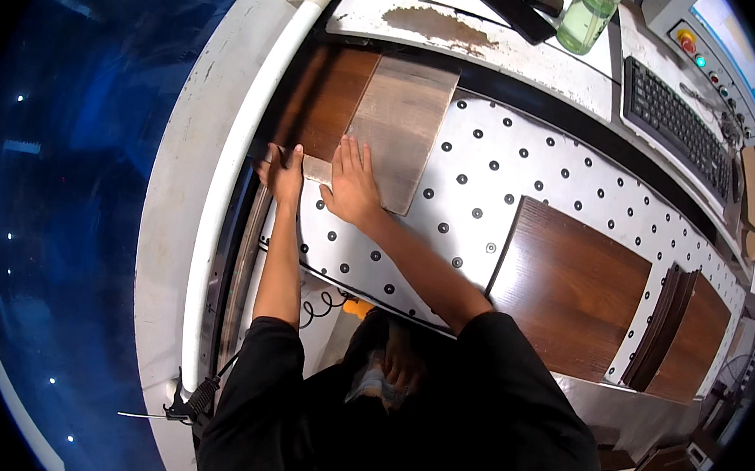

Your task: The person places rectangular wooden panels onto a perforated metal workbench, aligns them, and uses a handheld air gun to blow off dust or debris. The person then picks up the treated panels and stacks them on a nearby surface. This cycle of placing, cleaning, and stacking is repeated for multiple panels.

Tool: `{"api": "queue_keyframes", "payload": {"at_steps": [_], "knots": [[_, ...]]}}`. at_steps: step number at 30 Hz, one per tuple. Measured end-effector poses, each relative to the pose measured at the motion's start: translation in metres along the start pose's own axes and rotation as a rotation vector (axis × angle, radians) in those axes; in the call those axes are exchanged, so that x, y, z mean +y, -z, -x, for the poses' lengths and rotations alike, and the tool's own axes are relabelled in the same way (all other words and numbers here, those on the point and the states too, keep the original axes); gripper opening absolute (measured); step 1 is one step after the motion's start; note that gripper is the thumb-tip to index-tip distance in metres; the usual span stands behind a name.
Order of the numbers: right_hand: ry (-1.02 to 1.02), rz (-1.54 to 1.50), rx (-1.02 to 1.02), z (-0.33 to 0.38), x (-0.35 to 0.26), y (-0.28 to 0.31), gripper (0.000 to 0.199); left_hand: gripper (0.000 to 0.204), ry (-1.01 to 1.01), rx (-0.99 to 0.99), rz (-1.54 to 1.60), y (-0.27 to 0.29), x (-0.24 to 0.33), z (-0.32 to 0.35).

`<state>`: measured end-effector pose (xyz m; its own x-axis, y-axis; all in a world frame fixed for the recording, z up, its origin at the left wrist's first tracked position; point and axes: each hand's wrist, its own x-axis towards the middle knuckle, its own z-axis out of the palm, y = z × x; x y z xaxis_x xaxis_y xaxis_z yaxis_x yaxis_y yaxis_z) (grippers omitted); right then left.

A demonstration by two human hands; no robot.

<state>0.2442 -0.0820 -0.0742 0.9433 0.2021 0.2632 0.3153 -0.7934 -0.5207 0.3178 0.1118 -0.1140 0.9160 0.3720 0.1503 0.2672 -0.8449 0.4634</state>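
Two wooden panels lie side by side at the far left of the work surface: a glossy red-brown panel [326,101] and a greyish-brown panel [407,119] along its right side. My right hand [354,183] rests flat at the near left part of the greyish panel, fingers stretched out. At the near edge of the red-brown panel is my left hand [283,176], thumb and fingers apart, fingertips touching that edge. Between my hands shows a short pale strip [317,170]; whether it is a separate piece I cannot tell.
The white table [478,172] is dotted with black round studs. To the right lie a large brown panel [571,288], dark moulding strips [661,330] and another panel [694,336]. A white rail [237,173] runs along the left. Beyond are a phone [516,11], green bottle [587,21] and keyboard [678,125].
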Motion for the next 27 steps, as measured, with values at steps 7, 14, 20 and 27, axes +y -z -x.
{"api": "queue_keyframes", "payload": {"at_steps": [7,14,20,27], "knots": [[0.025,-0.025,0.066,0.002,0.0,-0.001,0.081,0.093,0.008,-0.006,-0.051,0.001,0.0,0.005],[0.033,-0.01,0.101,0.004,-0.001,-0.001,0.082,0.094,-0.006,-0.035,-0.006,0.005,0.003,0.006],[-0.008,0.029,0.079,0.008,0.001,-0.004,0.08,0.094,0.031,-0.044,-0.023,0.004,0.015,0.01],[-0.013,0.163,0.167,0.089,-0.021,0.017,0.067,0.094,0.035,-0.097,-0.007,0.004,0.022,0.01]]}}
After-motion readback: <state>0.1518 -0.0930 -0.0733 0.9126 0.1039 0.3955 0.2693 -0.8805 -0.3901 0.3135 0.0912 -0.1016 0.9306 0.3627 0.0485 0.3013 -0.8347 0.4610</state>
